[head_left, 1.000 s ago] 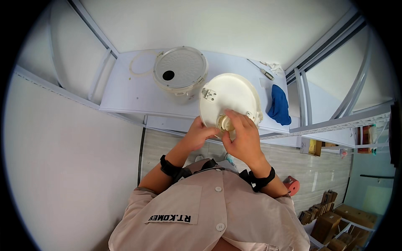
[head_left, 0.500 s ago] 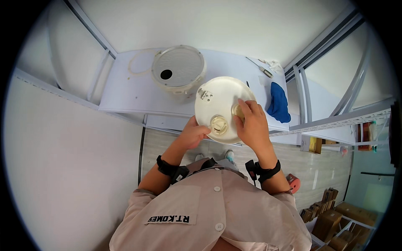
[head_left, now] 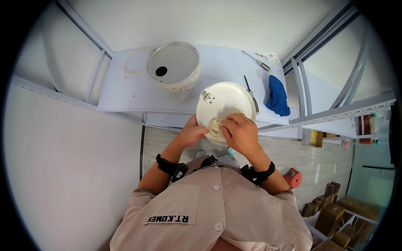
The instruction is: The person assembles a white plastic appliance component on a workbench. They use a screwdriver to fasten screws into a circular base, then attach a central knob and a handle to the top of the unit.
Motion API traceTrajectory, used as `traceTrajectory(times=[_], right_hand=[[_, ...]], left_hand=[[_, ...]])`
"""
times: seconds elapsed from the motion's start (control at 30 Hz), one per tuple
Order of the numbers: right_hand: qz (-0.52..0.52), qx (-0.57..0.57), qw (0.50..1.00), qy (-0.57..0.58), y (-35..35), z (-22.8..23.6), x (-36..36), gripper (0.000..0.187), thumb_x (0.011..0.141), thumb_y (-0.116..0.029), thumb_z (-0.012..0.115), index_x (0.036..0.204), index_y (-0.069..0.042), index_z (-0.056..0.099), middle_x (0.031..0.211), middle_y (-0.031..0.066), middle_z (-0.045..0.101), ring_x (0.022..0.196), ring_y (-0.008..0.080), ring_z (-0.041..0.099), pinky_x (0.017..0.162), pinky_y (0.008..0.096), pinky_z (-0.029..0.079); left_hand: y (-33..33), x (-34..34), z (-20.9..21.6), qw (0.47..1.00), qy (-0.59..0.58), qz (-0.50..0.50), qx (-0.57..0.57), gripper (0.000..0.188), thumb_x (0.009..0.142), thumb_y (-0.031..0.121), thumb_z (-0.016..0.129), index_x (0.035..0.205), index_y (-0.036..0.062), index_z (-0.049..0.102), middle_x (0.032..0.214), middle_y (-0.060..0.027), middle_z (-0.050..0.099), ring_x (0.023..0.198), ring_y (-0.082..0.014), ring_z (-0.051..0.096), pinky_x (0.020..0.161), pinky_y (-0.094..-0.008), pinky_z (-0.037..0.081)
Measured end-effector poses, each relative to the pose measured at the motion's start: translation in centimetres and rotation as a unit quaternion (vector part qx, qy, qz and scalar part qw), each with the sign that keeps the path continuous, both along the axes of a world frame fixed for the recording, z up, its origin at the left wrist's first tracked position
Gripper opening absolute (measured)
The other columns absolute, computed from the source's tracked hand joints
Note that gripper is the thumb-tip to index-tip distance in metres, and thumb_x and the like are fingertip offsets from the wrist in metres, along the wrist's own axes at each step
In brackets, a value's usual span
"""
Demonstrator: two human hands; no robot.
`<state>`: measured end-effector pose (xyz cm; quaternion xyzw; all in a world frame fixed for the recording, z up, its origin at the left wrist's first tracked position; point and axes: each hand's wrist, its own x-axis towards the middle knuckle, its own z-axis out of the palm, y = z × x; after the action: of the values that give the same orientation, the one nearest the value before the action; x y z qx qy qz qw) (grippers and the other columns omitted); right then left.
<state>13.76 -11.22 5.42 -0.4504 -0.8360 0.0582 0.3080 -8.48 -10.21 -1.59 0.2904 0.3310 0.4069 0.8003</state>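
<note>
Before my body I hold a round white plastic lid (head_left: 228,96), its face turned up toward me. My left hand (head_left: 193,133) grips its left edge, the thumb on top and the other fingers underneath. My right hand (head_left: 242,131) reaches over the lid from the right, with thumb and fingertips closed at a cream, see-through round cap (head_left: 215,125) near the lid's lower left. Part of that cap is hidden by the fingers. A second round fitting lies mostly covered under the right hand. Near the lid's upper left edge is a small bracket with holes.
On the white table (head_left: 121,94) stands a round white housing (head_left: 178,62) with a grey top and a dark hole. To the right lie a screwdriver (head_left: 264,65), a second screwdriver (head_left: 254,102) and a blue cloth (head_left: 277,98). White metal frames rise at both sides. A red roll (head_left: 294,178) rests on the floor.
My right hand has moved left across the lid, from the right-hand fitting to the cap near my left thumb. My left hand keeps its grip, and the lid sits slightly lower.
</note>
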Motion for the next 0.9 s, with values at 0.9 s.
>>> traceTrajectory(times=[0.9], right_hand=[[-0.055,-0.006,0.998,0.018,-1.8,-0.5,-0.8,0.003,0.080,-0.013,0.078,0.081,-0.012,0.076,0.080,0.0012,0.066,0.073,0.0246,0.066,0.063,0.0392,0.055]], left_hand=[[-2.0,0.8,0.3,0.999,0.031,-0.026,0.018,0.068,0.091,-0.001,0.068,0.153,0.0117,0.044,0.133,-0.0055,0.063,0.114,-0.0176,0.066,0.086,-0.0326,0.058]])
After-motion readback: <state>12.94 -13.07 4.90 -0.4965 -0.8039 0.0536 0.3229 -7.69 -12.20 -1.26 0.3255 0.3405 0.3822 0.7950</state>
